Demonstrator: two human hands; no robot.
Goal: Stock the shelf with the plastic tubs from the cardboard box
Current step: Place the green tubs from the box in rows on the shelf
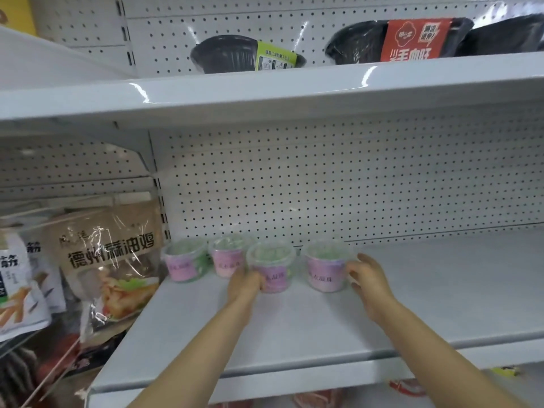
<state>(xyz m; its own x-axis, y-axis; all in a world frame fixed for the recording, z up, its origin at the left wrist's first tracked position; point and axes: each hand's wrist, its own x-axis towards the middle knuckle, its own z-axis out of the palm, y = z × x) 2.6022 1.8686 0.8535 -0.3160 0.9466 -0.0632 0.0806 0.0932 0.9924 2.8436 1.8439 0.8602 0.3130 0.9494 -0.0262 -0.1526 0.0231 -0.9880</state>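
1. Head view, shelf: I am looking at a white shelf (323, 325) across the middle of the frame, with a pegboard back panel (323, 184) behind it.
2. Head view, stock: four plastic tubs are standing upright in a loose row at centre-left: far-left tub (184, 262), second tub (228, 257), third tub (272, 267), fourth tub (326, 267). The third is sitting a little forward of the others.
3. Head view, hands: my left hand (245, 285) is gripping the third tub from its left side; my right hand (366, 278) is curling its fingers against the right side of the fourth tub, apparently holding it.
4. Head view, surroundings: snack bags (109, 260) are leaning at lower left; black bowls (226, 54) are sitting on the upper shelf (265, 92).
5. Cardboard box: not showing in this view.
6. Step in hand, as I judge it: setting down and aligning two tubs.
7. Next move, as I judge it: letting go of both, then fetching more tubs for the bare stretch to the right.
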